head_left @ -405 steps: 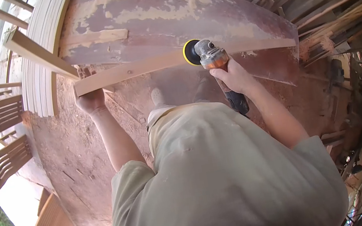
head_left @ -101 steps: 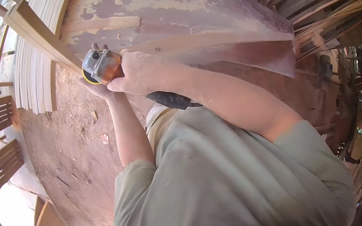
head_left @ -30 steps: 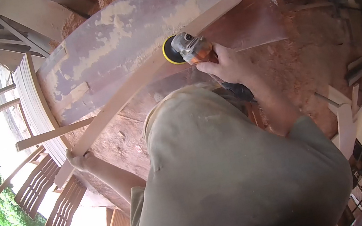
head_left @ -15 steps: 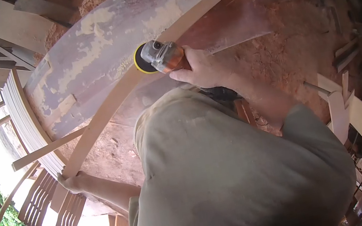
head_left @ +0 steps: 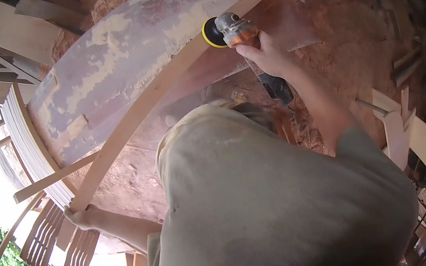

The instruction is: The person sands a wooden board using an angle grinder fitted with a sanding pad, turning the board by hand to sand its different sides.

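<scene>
A long, gently curved wooden strip (head_left: 133, 109) runs from lower left to upper right across a dusty work board (head_left: 95, 68). My left hand (head_left: 83, 216) is closed round the strip's near end. In my right hand (head_left: 266, 56) is an angle grinder (head_left: 240, 30), gripped by its body behind the metal head. Its round sanding disc (head_left: 213, 32), black with a yellow rim, lies against or just over the strip toward its far end. The grinder's dark rear end (head_left: 277, 90) points down toward my lap.
A stack of pale curved strips (head_left: 28, 138) stands at the left, with a short wooden bar (head_left: 57, 177) crossing it. Slotted wooden pieces (head_left: 80, 262) lie lower left. Board offcuts (head_left: 21, 30) fill the upper left; more wood pieces (head_left: 423, 140) lean at the right.
My right hand has moved the grinder up and to the right along the strip, toward its far end. My left hand keeps its hold at the near end, shifting barely.
</scene>
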`<state>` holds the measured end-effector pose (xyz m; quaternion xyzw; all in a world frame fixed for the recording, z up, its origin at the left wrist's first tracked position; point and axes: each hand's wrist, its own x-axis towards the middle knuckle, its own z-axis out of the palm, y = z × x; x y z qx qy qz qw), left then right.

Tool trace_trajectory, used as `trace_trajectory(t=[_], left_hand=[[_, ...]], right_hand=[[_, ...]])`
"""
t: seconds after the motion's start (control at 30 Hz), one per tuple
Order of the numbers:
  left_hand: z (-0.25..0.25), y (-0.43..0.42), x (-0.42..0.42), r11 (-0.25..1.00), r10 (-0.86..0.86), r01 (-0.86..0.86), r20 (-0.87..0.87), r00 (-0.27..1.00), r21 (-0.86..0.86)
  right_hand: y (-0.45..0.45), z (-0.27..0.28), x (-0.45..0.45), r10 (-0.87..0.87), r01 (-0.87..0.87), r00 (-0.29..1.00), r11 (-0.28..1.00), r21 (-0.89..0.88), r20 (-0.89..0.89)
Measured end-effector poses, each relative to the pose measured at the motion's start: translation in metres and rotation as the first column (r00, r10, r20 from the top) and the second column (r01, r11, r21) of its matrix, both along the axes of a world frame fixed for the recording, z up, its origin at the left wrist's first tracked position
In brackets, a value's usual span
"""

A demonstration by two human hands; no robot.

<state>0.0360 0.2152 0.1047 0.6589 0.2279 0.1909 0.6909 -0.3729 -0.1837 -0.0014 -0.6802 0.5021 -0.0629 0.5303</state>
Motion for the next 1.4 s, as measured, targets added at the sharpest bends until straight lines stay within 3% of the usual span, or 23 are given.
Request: trace_trajectory(t=[0.07, 0.13, 0.23, 0.37, 0.43, 0.47, 0.57, 0.7, 0.77, 0.9, 1.0, 1.27, 1.4], left_hand=[[-0.009, 0.024, 0.02, 0.999, -0.016, 0.016, 0.0, 1.0, 0.038], [-0.007, 0.02, 0.015, 0.999, -0.002, 0.003, -0.011, 1.0, 0.035], [-0.01, 0.033, 0.016, 0.988, -0.09, 0.089, -0.003, 0.996, 0.126], [-0.014, 0.045, 0.016, 0.991, -0.092, 0.088, 0.035, 0.995, 0.099], [-0.017, 0.057, 0.019, 0.978, -0.183, 0.176, 0.061, 0.981, 0.108], [0.0, 0.027, 0.002, 0.994, -0.105, 0.103, 0.052, 0.993, 0.039], [-0.012, 0.045, 0.008, 0.988, -0.141, 0.135, 0.091, 0.986, 0.068], [-0.013, 0.046, 0.006, 0.99, -0.123, 0.117, 0.076, 0.989, 0.078], [-0.002, 0.026, -0.004, 0.999, -0.039, 0.037, 0.044, 0.998, 0.03], [-0.005, 0.031, 0.003, 1.0, -0.007, 0.007, 0.032, 0.999, -0.007], [-0.004, 0.03, 0.003, 1.0, -0.002, 0.003, 0.037, 0.999, -0.009], [-0.01, 0.038, 0.006, 0.998, -0.038, 0.035, 0.063, 0.997, 0.047], [-0.011, 0.036, 0.009, 1.0, 0.015, -0.014, 0.03, 0.999, -0.019]], right_hand=[[0.013, 0.01, -0.005, -0.015, 0.014, 0.998, 0.999, 0.031, 0.06], [0.025, 0.02, -0.007, 0.096, -0.096, 0.984, 0.995, -0.006, 0.149], [0.039, 0.029, 0.003, 0.164, -0.165, 0.984, 0.986, -0.002, 0.074], [0.042, 0.031, 0.015, 0.229, -0.228, 0.968, 0.973, -0.015, 0.1], [0.039, 0.04, 0.022, 0.255, -0.254, 0.962, 0.967, -0.022, 0.1], [0.037, 0.044, 0.026, 0.263, -0.262, 0.959, 0.965, -0.029, 0.103], [0.029, 0.046, 0.032, 0.284, -0.284, 0.959, 0.958, -0.034, -0.001], [0.022, 0.043, 0.037, 0.29, -0.29, 0.957, 0.956, -0.033, -0.006], [0.021, 0.044, 0.035, 0.289, -0.29, 0.956, 0.957, -0.011, -0.056], [0.031, 0.048, 0.016, 0.347, -0.347, 0.938, 0.938, 0.006, -0.005], [0.035, 0.046, 0.015, 0.335, -0.335, 0.941, 0.942, -0.015, 0.042], [0.024, 0.051, 0.04, 0.334, -0.333, 0.938, 0.942, 0.027, -0.09], [0.026, 0.035, 0.013, 0.344, -0.343, 0.938, 0.939, -0.019, 0.048]])
